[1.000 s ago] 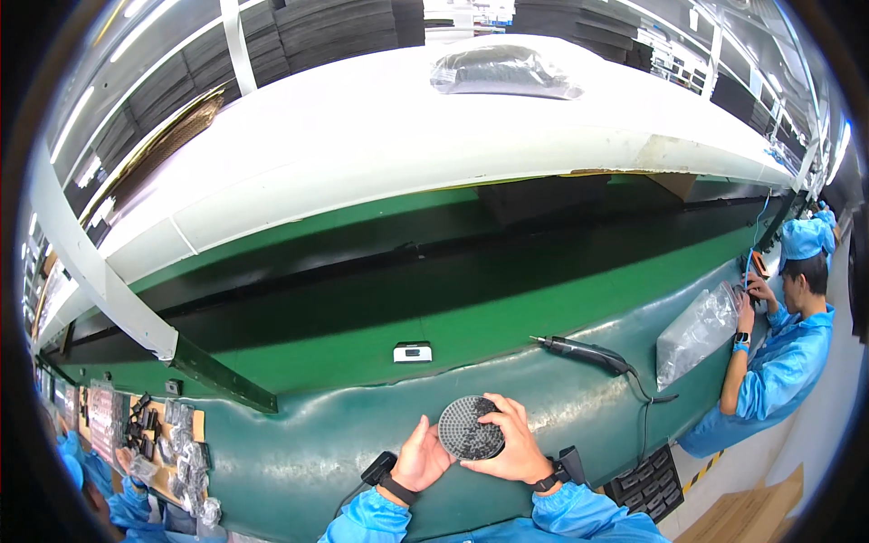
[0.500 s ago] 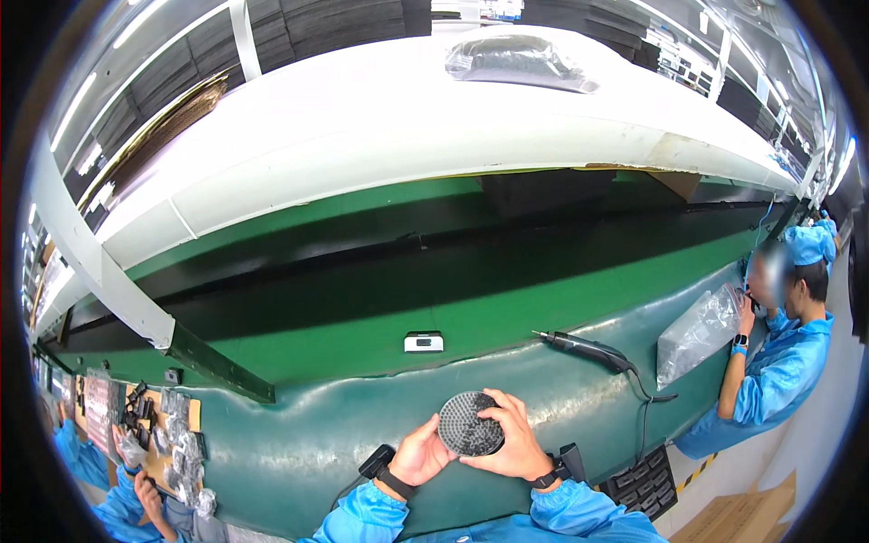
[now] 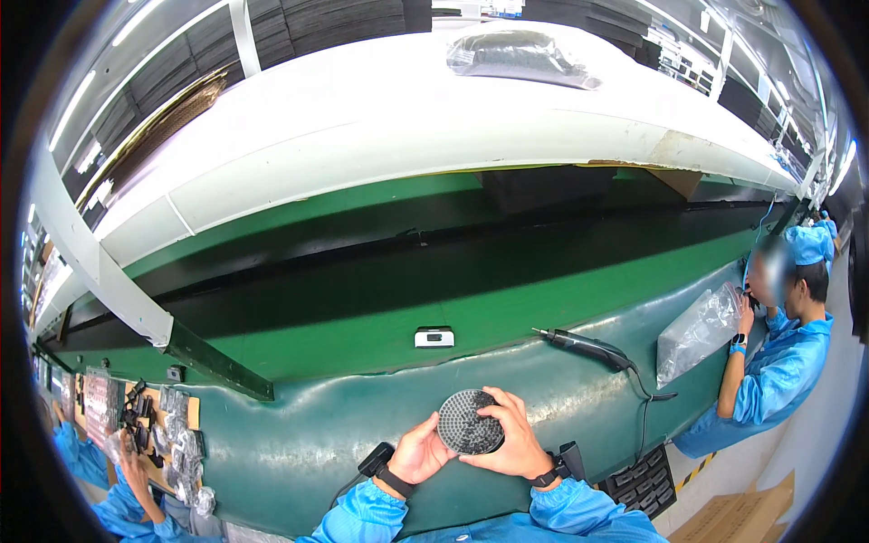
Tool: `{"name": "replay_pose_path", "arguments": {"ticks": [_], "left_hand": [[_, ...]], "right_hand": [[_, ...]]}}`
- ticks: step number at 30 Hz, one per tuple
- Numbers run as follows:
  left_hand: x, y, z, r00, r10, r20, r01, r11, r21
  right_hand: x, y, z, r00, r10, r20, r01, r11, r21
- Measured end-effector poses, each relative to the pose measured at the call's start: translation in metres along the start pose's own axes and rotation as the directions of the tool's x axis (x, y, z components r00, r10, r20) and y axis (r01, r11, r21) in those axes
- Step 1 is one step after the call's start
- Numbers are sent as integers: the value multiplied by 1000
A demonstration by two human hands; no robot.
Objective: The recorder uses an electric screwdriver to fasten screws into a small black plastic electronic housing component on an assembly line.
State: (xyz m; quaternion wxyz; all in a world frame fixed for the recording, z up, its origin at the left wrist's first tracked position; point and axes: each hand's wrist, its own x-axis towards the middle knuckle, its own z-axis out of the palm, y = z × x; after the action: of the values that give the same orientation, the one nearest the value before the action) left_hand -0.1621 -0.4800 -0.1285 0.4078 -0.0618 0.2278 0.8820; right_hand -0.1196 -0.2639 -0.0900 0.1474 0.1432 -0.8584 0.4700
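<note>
Between my two hands is a round grey tray (image 3: 462, 418) with a grid of small holes. Tiny dark pieces, too small to name, lie mostly over its right side. My left hand (image 3: 422, 452) grips the tray's left edge, thumb at the rim and the other fingers partly hidden. From the right, my right hand (image 3: 516, 439) is closed around the tray's other edge, its index fingertip bent over the upper face among the dark pieces. The tray is above the green worktable (image 3: 299, 443).
An electric screwdriver (image 3: 588, 348) with a cord lies beyond my right hand. Past it are a clear plastic bag (image 3: 697, 335) and a co-worker (image 3: 783, 362). A small white-and-black device (image 3: 434, 337) sits on the green belt (image 3: 344, 335). A black slotted tray (image 3: 644, 480) stands low right.
The dark pieces have shifted toward the tray's right side, baring more grid on the left. The small device has moved slightly right. A co-worker's hand at far left has risen.
</note>
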Motion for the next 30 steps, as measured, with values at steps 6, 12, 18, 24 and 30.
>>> {"name": "replay_pose_path", "arguments": {"ticks": [6, 12, 18, 24, 30], "left_hand": [[1, 0, 4, 1000, 0, -18, 0, 1000, -3], [1, -1, -10, 1000, 18, 24, -18, 1000, -14], [0, -1, -5, 998, 42, 51, -42, 999, -3], [-1, -1, -7, 996, 40, 84, -38, 999, -16], [-1, -1, -6, 996, 52, 72, -52, 999, -11]], "right_hand": [[0, 0, 0, 1000, 6, -5, -6, 1000, -1], [0, 1, 1, 1000, -3, 1, 3, 1000, 9], [1, -1, -2, 1000, 5, 7, -5, 1000, 8], [0, 1, -2, 1000, 11, 20, -11, 1000, 1], [0, 1, -3, 1000, 1, 25, -1, 1000, 2]]}}
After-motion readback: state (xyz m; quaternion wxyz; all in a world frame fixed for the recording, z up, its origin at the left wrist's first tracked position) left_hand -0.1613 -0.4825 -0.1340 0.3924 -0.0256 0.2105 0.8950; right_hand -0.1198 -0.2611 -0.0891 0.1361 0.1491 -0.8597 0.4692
